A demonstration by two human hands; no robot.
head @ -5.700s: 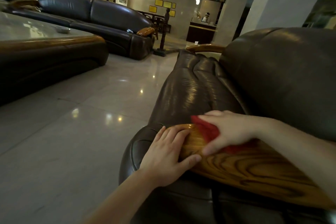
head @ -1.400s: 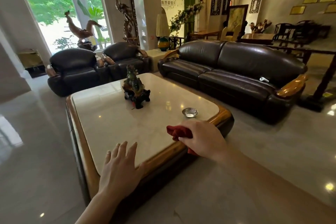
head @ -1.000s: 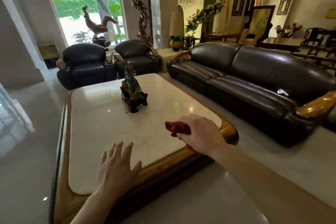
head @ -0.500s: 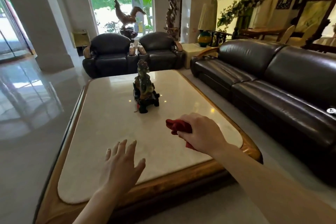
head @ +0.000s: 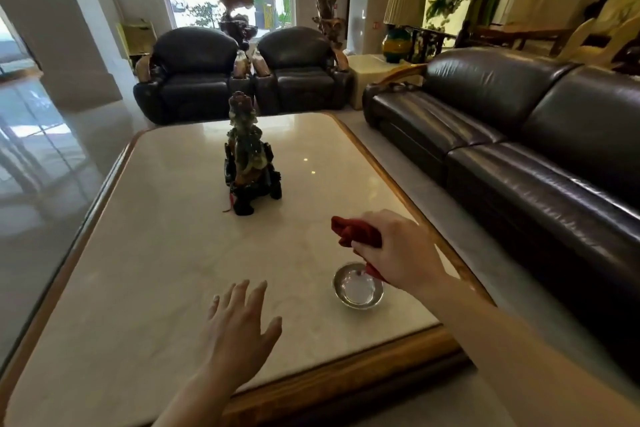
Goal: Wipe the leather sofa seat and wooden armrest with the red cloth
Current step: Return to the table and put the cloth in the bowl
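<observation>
Since half a second earlier we had stepped closer, bringing a small glass dish (head: 358, 288) into view. Our left hand (head: 239, 329) hovered, fingers spread, above the marble surface (head: 156, 253); our right hand (head: 394, 253) clenched the red cloth (head: 353, 230) above the dish, the leather sofa (head: 519, 149) well apart at right.

Your right grip (head: 398, 250) holds the red cloth (head: 353, 230) over the surface (head: 156, 253), a pale cream marble with faint veining, bordered by an amber wood rim with darker grain. Beside the cloth sits a silver bowl (head: 358, 286); beyond it stands a dark green-and-black figurine (head: 249, 156). Right of the surface, the sofa (head: 519, 149) is glossy dark brown leather.
</observation>
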